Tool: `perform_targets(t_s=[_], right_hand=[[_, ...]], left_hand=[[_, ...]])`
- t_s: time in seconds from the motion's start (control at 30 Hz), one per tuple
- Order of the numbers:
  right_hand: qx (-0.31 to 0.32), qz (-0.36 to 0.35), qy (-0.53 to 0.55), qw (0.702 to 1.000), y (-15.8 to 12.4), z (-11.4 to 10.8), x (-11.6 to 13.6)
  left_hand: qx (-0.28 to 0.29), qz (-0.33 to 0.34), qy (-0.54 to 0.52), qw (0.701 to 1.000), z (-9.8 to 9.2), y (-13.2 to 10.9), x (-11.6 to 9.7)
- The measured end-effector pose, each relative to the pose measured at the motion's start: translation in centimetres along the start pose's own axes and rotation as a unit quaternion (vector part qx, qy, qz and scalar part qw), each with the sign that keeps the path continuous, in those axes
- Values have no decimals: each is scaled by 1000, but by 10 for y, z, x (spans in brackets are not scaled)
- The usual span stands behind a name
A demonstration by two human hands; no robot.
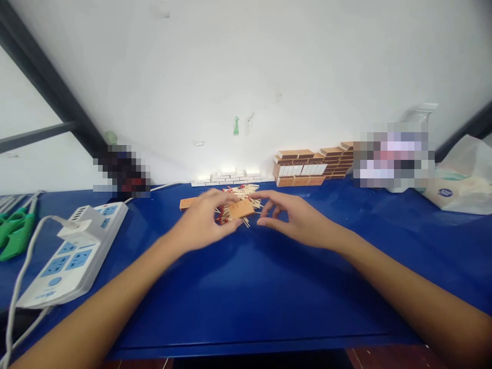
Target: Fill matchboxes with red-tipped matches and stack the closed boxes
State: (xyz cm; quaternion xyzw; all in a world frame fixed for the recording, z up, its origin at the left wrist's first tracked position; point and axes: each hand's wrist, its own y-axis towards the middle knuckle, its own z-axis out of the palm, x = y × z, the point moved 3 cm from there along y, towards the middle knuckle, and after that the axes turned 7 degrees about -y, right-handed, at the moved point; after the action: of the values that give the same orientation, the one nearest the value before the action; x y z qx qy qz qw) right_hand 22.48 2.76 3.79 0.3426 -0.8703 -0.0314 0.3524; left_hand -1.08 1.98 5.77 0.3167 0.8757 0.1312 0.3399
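My left hand (203, 219) grips an orange matchbox (241, 208) between thumb and fingers, held just above the table. Facing it from the right is my right hand (286, 212), its thumb and fingers apart with nothing between them, a small gap from the box. A loose heap of red-tipped matches (248, 192) lies behind and beneath the held box, partly hidden by it and my left hand. Another orange matchbox (187, 203) rests to the left of the heap, partly covered by my left hand.
White matchbox trays (226, 177) and stacked matchboxes (302, 166) line the wall. Left on the blue table (246, 297) are a white power strip (77, 261) with cables and green-handled scissors (17, 228). A plastic bag (461, 179) stands at right, beside a blurred-out object.
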Motion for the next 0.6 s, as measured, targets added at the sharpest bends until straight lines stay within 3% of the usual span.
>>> perform_targets(t_s=[0.13,0.2,0.23,0.4,0.6], right_hand=[[-41,-22,-135,990,1,-7,-14],[-42,-26,-157,986,2,-8,-20],[-42,-23,-163,986,3,-9,-22],[-35,-11,-183,982,5,-8,-26],[-31,15,-201,979,6,-12,-37]], left_hand=[[26,-103,54,993,-63,7,41],[-4,-160,64,985,-84,6,68],[9,-180,71,981,-88,4,80],[105,-211,139,962,-78,-2,115],[103,-205,146,962,-74,-2,112]])
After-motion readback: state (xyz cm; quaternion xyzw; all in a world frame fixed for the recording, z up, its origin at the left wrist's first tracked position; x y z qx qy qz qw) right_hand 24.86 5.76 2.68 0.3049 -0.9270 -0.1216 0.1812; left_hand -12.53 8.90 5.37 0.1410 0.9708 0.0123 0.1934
